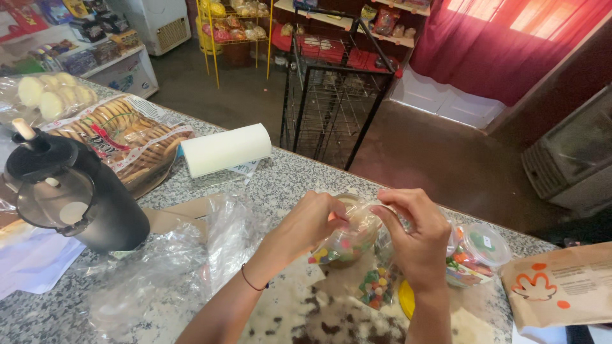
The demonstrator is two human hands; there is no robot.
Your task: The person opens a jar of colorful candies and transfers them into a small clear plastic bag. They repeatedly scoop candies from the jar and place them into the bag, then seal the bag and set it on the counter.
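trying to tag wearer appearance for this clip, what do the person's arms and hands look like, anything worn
Both forearms are bare, with no sleeves in view. The left hand has a thin dark band or cord around its wrist. The right hand shows no band, watch or glove, and no rings are visible on the fingers of either hand.

I take the black jug (76,194) as my landmark. Just behind it lies a clear bag of round biscuits (124,137) with a red-and-white label. Right of the jug, my hands pinch a small clear bag of coloured sweets (347,239). Far right of it lies a brown paper bag (564,286) printed in orange.
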